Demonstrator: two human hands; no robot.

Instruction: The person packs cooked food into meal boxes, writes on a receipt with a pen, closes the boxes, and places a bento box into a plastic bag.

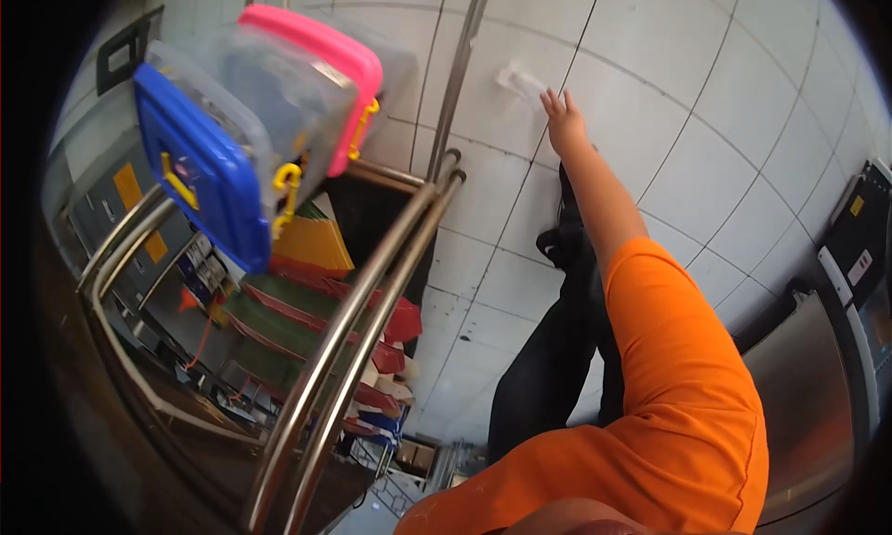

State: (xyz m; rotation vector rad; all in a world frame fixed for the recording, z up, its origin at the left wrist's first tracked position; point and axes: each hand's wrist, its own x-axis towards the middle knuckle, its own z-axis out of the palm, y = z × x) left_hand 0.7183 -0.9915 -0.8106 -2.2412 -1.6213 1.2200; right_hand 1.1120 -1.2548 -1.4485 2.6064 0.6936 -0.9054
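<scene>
My right hand (565, 126) reaches out at the end of my bare forearm, its fingers spread and holding nothing that shows. Just beyond the fingertips is a small, pale, see-through thing (520, 81), blurred against the white floor tiles; whether the fingers touch it I cannot tell. My left hand is not in view.
At the left, metal rails (372, 289) stand beside clear plastic boxes with a pink lid (316, 42) and a blue lid (204, 168). Red and green folded items (288, 317) lie below. A silver panel (804, 405) stands at the right.
</scene>
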